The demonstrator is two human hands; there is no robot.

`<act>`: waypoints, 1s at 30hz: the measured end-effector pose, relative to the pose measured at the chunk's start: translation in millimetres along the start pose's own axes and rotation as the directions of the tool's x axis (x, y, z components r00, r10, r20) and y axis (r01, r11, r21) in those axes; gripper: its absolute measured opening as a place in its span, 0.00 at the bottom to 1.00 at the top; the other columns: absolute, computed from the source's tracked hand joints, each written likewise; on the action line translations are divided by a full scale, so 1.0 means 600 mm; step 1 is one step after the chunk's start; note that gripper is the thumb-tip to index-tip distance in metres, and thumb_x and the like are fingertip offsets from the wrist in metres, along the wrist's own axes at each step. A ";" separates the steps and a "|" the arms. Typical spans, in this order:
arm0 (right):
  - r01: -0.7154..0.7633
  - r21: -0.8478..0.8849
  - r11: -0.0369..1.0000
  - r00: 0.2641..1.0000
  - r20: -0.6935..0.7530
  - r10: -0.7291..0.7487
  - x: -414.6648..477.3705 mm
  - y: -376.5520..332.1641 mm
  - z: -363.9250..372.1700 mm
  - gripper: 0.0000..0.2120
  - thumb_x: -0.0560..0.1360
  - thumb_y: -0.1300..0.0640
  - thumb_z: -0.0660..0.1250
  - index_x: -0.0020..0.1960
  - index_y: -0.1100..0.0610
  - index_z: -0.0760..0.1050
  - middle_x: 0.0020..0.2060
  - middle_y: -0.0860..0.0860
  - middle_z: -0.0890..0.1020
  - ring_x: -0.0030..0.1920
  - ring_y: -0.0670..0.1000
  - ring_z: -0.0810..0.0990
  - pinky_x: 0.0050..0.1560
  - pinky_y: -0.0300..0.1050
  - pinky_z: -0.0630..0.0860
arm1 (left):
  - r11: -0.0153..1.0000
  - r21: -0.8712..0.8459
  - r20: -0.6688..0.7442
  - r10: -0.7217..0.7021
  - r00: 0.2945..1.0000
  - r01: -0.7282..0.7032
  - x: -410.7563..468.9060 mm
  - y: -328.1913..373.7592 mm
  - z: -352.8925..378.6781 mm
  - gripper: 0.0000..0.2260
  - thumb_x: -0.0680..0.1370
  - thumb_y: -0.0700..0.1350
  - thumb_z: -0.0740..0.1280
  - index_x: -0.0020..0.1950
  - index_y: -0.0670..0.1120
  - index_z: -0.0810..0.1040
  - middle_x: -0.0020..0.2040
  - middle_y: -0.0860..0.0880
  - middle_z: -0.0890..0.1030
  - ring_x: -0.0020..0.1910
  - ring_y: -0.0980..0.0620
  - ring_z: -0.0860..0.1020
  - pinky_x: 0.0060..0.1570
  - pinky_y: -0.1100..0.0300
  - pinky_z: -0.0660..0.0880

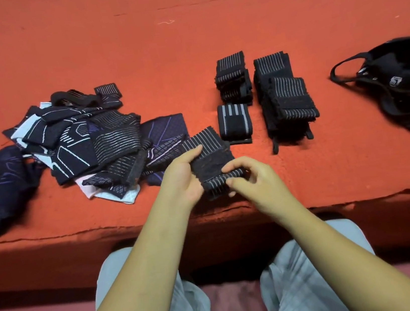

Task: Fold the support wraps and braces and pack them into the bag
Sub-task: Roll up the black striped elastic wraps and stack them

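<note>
Black ribbed elastic wrap w/ grey stripes (209, 154), held just above the red felt table's (182, 40) near edge, looks light, soft & floppy: left hand (183, 176) fingers curled on its side, right hand (249, 175) pinching the folded end, prob best gripped at both ends.

Orange felt table (182, 40), tangled brace pile (73, 144) left, folded wrap stacks (285, 99) centre, black bag (405, 90) right

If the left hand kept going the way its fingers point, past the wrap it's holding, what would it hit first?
Probably the small folded wrap with pale bands, lying just beyond the held wrap in the left hand. It might pass over it; height is unclear.
</note>
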State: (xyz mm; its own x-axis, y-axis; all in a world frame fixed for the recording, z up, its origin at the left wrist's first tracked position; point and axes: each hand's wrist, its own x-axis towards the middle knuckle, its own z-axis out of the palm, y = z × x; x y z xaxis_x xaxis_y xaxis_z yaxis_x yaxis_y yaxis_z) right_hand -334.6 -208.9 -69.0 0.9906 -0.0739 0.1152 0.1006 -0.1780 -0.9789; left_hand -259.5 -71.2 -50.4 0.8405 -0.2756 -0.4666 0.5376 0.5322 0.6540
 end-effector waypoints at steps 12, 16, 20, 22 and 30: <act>-0.092 0.109 0.990 0.974 -0.194 0.112 0.032 0.015 0.003 0.10 0.79 0.64 0.67 0.49 0.54 0.66 0.29 0.50 0.80 0.23 0.48 0.73 0.25 0.43 0.69 | 0.865 0.349 0.138 0.333 0.933 -0.361 0.051 0.005 0.028 0.08 0.83 0.40 0.63 0.61 0.42 0.77 0.53 0.44 0.83 0.49 0.48 0.83 0.52 0.49 0.81; -0.065 0.151 0.986 0.946 -0.306 0.109 0.076 0.018 -0.007 0.05 0.79 0.66 0.65 0.51 0.59 0.70 0.33 0.55 0.80 0.26 0.48 0.78 0.29 0.43 0.75 | 0.830 0.445 0.092 0.330 0.939 -0.335 0.098 0.022 0.058 0.03 0.82 0.44 0.66 0.55 0.48 0.78 0.52 0.47 0.85 0.49 0.50 0.84 0.52 0.51 0.81; -0.040 0.106 0.994 0.900 -0.428 0.082 0.128 0.029 -0.023 0.12 0.78 0.66 0.65 0.53 0.51 0.66 0.32 0.50 0.80 0.29 0.53 0.82 0.37 0.52 0.80 | 0.822 0.462 0.042 0.354 0.934 -0.333 0.153 0.047 0.092 0.03 0.78 0.38 0.66 0.46 0.45 0.76 0.42 0.46 0.81 0.39 0.49 0.80 0.42 0.54 0.76; -0.041 0.052 0.998 0.886 -0.461 0.060 0.147 0.039 -0.029 0.15 0.78 0.64 0.65 0.50 0.46 0.64 0.28 0.49 0.80 0.30 0.53 0.83 0.41 0.55 0.80 | 0.771 0.531 0.068 0.374 0.925 -0.351 0.180 0.053 0.106 0.04 0.74 0.38 0.67 0.48 0.43 0.75 0.41 0.46 0.80 0.38 0.50 0.78 0.40 0.54 0.75; -0.106 -0.013 0.994 0.880 -0.466 0.088 0.170 0.093 -0.037 0.13 0.77 0.67 0.66 0.57 0.55 0.69 0.35 0.47 0.79 0.32 0.50 0.83 0.42 0.50 0.81 | 0.456 0.788 0.181 0.471 0.864 -0.413 0.252 0.016 0.106 0.19 0.79 0.38 0.65 0.67 0.51 0.64 0.50 0.48 0.82 0.40 0.55 0.78 0.35 0.67 0.74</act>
State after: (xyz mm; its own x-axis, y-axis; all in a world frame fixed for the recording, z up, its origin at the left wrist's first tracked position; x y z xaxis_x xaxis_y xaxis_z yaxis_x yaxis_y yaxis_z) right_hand -230.1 -247.9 -108.1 0.8378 -0.5379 0.0941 -0.0065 -0.1821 -0.9833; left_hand -122.6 -158.7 -76.8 0.9911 -0.1323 0.0125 -0.0487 -0.2742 0.9604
